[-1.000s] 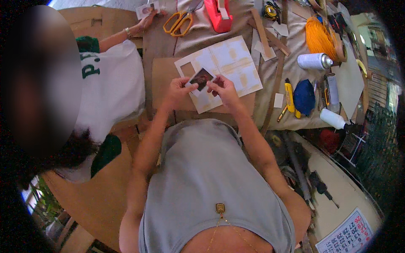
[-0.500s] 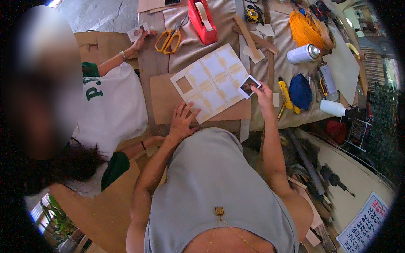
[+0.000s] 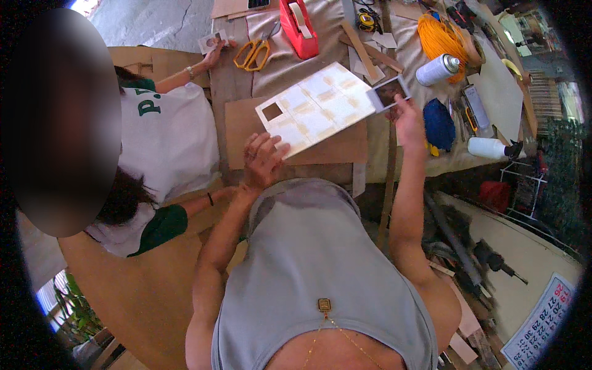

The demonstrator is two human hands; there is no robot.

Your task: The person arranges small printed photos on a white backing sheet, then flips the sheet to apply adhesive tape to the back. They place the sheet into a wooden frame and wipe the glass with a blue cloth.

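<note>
A white board (image 3: 302, 112) with strips of tan tape and a square opening near its left corner is tilted above a brown cardboard sheet (image 3: 237, 145). My left hand (image 3: 264, 159) grips the board's near left edge, fingers on top; its thumb is mostly hidden. Between the fingertips of my right hand (image 3: 407, 120) is a small photo print (image 3: 390, 94) with a white border and a dark picture. The print is at the board's right corner and overlaps it in view; whether they touch I cannot tell.
At left a co-worker in a white and green shirt (image 3: 172, 123) holds another print (image 3: 211, 42). Beyond the board are scissors (image 3: 251, 55), a red tape dispenser (image 3: 299, 31) and wood strips (image 3: 361, 52). At right are a spray can (image 3: 438, 69), orange cord (image 3: 441, 38) and a spray bottle (image 3: 487, 147).
My right hand has moved the photo print up and to the right. The board has tilted up off the cardboard, with my left hand at its edge.
</note>
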